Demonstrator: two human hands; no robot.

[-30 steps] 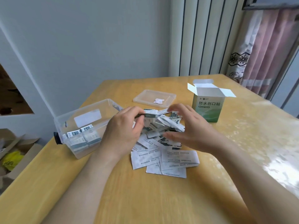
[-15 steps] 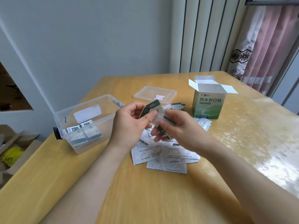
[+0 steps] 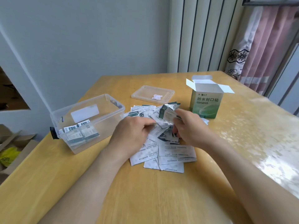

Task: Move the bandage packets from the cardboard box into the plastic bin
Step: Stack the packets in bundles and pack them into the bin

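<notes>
Several bandage packets (image 3: pixel 168 114) pinched by right hand (image 3: pixel 189 128) fingers, we judge for binning; left hand (image 3: pixel 134 133) fingers curl on pile (image 3: pixel 171 152), grip unclear.

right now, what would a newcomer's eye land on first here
A messy heap of bandage packets sprawls mid-table, with the left hand and right hand both in it, the right pinching a few. To its left stands the clear plastic bin, a small stack already inside; behind on the right, the green cardboard box stands open.
</notes>
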